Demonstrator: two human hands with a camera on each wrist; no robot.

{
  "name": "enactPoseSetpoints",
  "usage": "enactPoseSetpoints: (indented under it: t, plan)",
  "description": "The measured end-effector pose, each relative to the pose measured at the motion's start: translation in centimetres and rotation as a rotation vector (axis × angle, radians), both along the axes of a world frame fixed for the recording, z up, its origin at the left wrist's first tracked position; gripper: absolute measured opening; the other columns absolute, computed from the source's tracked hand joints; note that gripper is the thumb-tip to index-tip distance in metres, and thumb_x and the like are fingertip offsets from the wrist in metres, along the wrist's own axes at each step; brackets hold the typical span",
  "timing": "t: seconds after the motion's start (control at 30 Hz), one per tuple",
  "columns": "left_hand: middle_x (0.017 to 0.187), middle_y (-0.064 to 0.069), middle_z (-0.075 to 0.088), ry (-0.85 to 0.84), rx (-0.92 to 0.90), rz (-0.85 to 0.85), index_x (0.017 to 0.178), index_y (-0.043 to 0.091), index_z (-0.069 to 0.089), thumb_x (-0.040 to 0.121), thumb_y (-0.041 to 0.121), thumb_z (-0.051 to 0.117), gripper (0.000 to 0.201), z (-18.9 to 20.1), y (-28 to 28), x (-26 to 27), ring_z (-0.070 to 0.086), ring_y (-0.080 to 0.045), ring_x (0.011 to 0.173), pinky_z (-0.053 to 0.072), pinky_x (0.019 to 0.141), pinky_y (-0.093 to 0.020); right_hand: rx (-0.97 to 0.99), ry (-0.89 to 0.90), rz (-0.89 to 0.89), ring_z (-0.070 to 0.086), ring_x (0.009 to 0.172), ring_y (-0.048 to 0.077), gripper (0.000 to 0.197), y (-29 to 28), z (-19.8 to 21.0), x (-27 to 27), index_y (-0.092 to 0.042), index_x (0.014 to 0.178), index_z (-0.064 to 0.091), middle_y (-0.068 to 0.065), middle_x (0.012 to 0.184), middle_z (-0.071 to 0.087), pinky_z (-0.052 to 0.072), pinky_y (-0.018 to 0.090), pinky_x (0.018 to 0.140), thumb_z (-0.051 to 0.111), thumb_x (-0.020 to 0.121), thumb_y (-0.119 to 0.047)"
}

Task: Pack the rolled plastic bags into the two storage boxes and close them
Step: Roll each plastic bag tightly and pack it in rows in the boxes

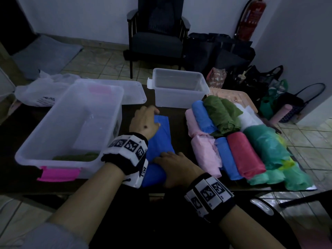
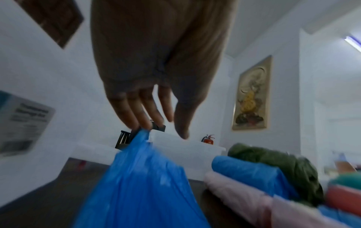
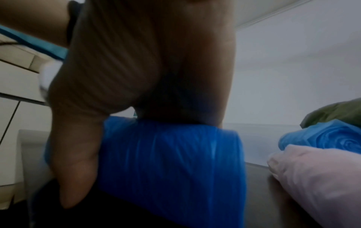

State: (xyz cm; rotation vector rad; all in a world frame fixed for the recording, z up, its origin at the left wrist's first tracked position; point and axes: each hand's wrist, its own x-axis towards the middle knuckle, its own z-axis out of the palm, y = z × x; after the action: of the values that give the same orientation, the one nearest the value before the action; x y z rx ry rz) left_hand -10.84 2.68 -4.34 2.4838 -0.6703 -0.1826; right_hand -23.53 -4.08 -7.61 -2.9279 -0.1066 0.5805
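Observation:
A blue plastic bag (image 1: 161,137) lies lengthwise on the dark table, its near end rolled up. My left hand (image 1: 145,121) pinches the bag's far end, which rises to the fingertips (image 2: 144,126) in the left wrist view. My right hand (image 1: 172,164) grips the rolled near part (image 3: 170,162), thumb down its side. A large clear box (image 1: 27,159) with a pink latch stands at the left and holds an olive roll (image 1: 77,156). A smaller clear box (image 1: 177,71) stands behind, with nothing visible in it. Several rolled bags (image 1: 244,155) in pink, blue, red, olive and teal are piled at the right.
A clear lid (image 1: 133,94) lies behind the large box, beside a crumpled white bag (image 1: 36,92). A peach tray (image 1: 231,97) sits behind the pile. On the floor beyond are an armchair (image 1: 156,33), dark bags (image 1: 224,51) and a fire extinguisher (image 1: 251,17).

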Motion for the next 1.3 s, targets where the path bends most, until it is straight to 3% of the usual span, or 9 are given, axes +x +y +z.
enactPoseSetpoints:
  t: [0.1,0.17,0.27,0.37,0.7,0.93,1.13,1.2,1.3]
  plan:
    - [0.145,-0.003,0.038,0.158,0.283,-0.256,0.135,0.022,0.045,0.093,0.027,0.055,0.043,-1.9,0.1,-0.5,0.037,-0.022,0.132,0.033,0.106,-0.036,0.017,0.019,0.003,0.043,0.119,0.026,0.063,-0.1,0.1,0.2,-0.02,0.134,0.043,0.006,0.124,0.048,0.034,0.045,0.094,0.068,0.078,-0.031]
    - [0.156,-0.002,0.019,0.29,0.394,-0.368,0.147,0.025,0.026,0.096,0.031,0.048,0.055,-3.3,0.2,-0.7,0.019,-0.024,0.142,0.022,0.114,-0.039,0.002,0.026,0.007,0.041,0.121,0.027,0.063,-0.1,0.0,0.1,-0.019,0.135,0.042,0.007,0.129,0.045,0.032,0.045,0.097,0.067,0.079,-0.03]
    - [0.158,-0.001,-0.013,0.34,0.572,-0.443,0.15,0.032,0.002,0.099,0.04,0.037,0.063,-4.7,0.4,-0.8,-0.011,-0.028,0.145,0.004,0.117,-0.05,0.006,0.039,0.018,0.037,0.125,0.028,0.065,0.1,0.3,-0.1,-0.023,0.137,0.039,0.007,0.142,0.034,0.03,0.047,0.1,0.067,0.079,-0.029]
    - [0.156,-0.001,-0.019,0.341,0.607,-0.464,0.149,0.032,-0.003,0.098,0.045,0.035,0.065,-4.9,0.6,-0.7,-0.016,-0.029,0.144,0.0,0.115,-0.05,0.02,0.058,0.05,0.035,0.129,0.027,0.069,0.2,0.6,0.2,-0.024,0.14,0.036,0.005,0.144,0.035,0.03,0.049,0.1,0.068,0.079,-0.029]
    - [0.157,0.001,-0.017,0.355,0.583,-0.487,0.15,0.031,-0.002,0.096,0.044,0.041,0.069,-4.6,0.8,-0.8,-0.016,-0.029,0.144,0.0,0.115,-0.049,0.11,0.26,0.031,0.039,0.131,0.024,0.078,0.2,0.3,1.7,-0.027,0.141,0.037,0.004,0.143,0.041,0.036,0.039,0.101,0.075,0.073,-0.025]
    - [0.157,-0.002,-0.015,0.343,0.551,-0.482,0.15,0.029,-0.001,0.098,0.038,0.04,0.066,-5.0,0.6,-0.4,-0.014,-0.03,0.144,-0.002,0.116,-0.048,0.3,0.124,-0.102,0.051,0.113,0.02,0.077,-0.9,-0.2,1.0,-0.015,0.127,0.042,0.002,0.127,0.05,0.042,0.029,0.093,0.085,0.064,-0.027]
    - [0.157,-0.001,-0.016,0.361,0.342,-0.37,0.148,0.036,-0.005,0.099,0.035,0.039,0.066,-4.3,1.1,-0.9,-0.007,-0.026,0.145,0.006,0.116,-0.049,0.239,0.105,-0.049,0.042,0.112,0.018,0.066,-1.1,-0.1,1.2,-0.014,0.12,0.057,0.003,0.123,0.046,0.037,0.027,0.089,0.082,0.065,-0.041]
    - [0.158,-0.001,-0.011,0.295,0.308,-0.289,0.15,0.033,0.003,0.099,0.034,0.04,0.063,-3.6,1.4,-1.4,-0.001,-0.027,0.146,0.01,0.115,-0.049,0.242,0.09,-0.038,0.046,0.111,0.02,0.068,-1.2,0.0,1.3,-0.015,0.124,0.057,0.003,0.122,0.051,0.037,0.027,0.088,0.082,0.066,-0.042]
    - [0.148,-0.008,0.025,0.183,0.22,-0.156,0.141,0.019,0.035,0.097,0.025,0.047,0.046,-2.3,2.5,-2.6,0.03,-0.025,0.134,0.029,0.108,-0.038,0.337,0.053,-0.117,0.052,0.113,0.015,0.074,-1.5,0.0,1.3,-0.016,0.125,0.055,0.0,0.124,0.057,0.039,0.023,0.093,0.086,0.061,-0.035]
